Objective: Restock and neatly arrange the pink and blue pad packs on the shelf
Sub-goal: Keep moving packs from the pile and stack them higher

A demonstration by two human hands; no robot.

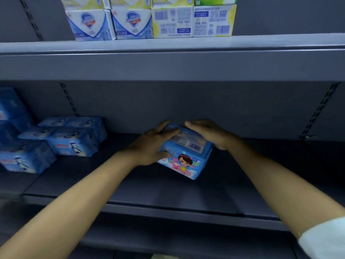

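The person has a blue pad pack (184, 157) with a pink cartoon figure on its front sitting on the shelf (149, 189), about midway along it and set back from the front edge, turned slightly askew. The left hand (152, 146) grips the pack's left end, fingers (168, 130) lying over the top and the thumb wrapped round the front, which looks meant to steady it. The right hand (210, 133) lies against the far right side with its fingers straight and pressed together, flat like a paddle, likely to push the pack square. Well to the left, other blue packs (74, 141) are stacked in a loose, uneven cluster, apart from this one, with bare shelf between. Soap boxes (130, 23) stand on the upper shelf (261, 43), whose deep front lip overhangs the work and limits room above the hands. Nothing lies between the pack and the cluster.
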